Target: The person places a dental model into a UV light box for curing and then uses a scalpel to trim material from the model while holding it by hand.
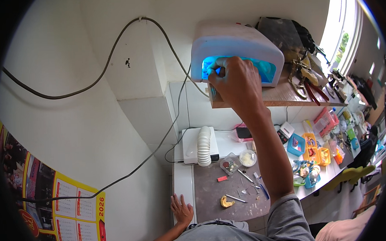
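Note:
A white curing lamp [237, 40] with a glowing blue opening stands on a wooden shelf [260, 99] above the workbench. My right hand [239, 78] is raised to that opening, with thumb and fingers pinched at its left side. Whatever the fingertips hold is hidden in the blue glare. Down at the bench's left edge, my left hand [181, 209] lies flat with its fingers spread and holds nothing. On the grey bench top [212, 192] are a yellowish dental cast [227, 201], a small red block [222, 178], a white pen-like tool [237, 198] and several slim tools.
A white box with a ribbed hose [203, 147] stands at the back of the bench. Pliers [313, 93] and metal dental articulators lie on the shelf's right. Blue and orange trays [312, 155] fill the side table. Loose cables [118, 178] hang across the left wall. Another person's clothing shows lower right.

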Demonstrator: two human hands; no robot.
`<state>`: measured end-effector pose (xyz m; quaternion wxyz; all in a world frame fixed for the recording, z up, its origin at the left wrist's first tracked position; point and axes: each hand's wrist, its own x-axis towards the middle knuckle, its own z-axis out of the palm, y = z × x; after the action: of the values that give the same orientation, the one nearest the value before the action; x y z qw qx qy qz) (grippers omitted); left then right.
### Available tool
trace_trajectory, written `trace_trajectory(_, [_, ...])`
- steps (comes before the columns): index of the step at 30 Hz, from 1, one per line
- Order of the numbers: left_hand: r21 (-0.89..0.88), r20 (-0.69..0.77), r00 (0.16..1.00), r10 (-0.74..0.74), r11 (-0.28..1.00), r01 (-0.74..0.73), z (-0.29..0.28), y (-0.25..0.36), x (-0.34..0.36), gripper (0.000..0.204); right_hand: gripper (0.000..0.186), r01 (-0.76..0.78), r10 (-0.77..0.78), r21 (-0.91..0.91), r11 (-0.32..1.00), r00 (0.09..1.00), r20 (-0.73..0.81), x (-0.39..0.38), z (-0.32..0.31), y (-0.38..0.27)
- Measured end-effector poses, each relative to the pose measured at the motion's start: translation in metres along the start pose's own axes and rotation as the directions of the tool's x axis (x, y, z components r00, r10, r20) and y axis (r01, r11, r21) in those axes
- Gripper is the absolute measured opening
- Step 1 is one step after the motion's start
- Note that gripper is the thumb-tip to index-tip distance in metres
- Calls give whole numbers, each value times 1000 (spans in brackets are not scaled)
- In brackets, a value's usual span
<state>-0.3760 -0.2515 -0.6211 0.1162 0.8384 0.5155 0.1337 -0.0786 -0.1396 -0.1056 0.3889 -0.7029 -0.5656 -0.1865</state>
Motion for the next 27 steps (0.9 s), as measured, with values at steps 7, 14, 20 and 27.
trace_trajectory(7, [-19,-16,1000,3,1000,-4,2,-1,-1,69,14,-7,7,6,1000,1000,8,2,3,2])
trace_trajectory(14, [-6,1,1000,-17,1000,17,-1,3,0,69,12,11,-11,-2,1000,999,-48,-11,-10,-1])
trace_trajectory(20, [-8,-25,999,-29,1000,29,-5,-2,-2,68,13,113,-29,416,902,979,-201,-112,-44,4])
trace_trajectory(27, [35,-16,1000,-9,999,9,1,2,-2,68,22,172,-93,301,938,961,-262,-126,-54,26])
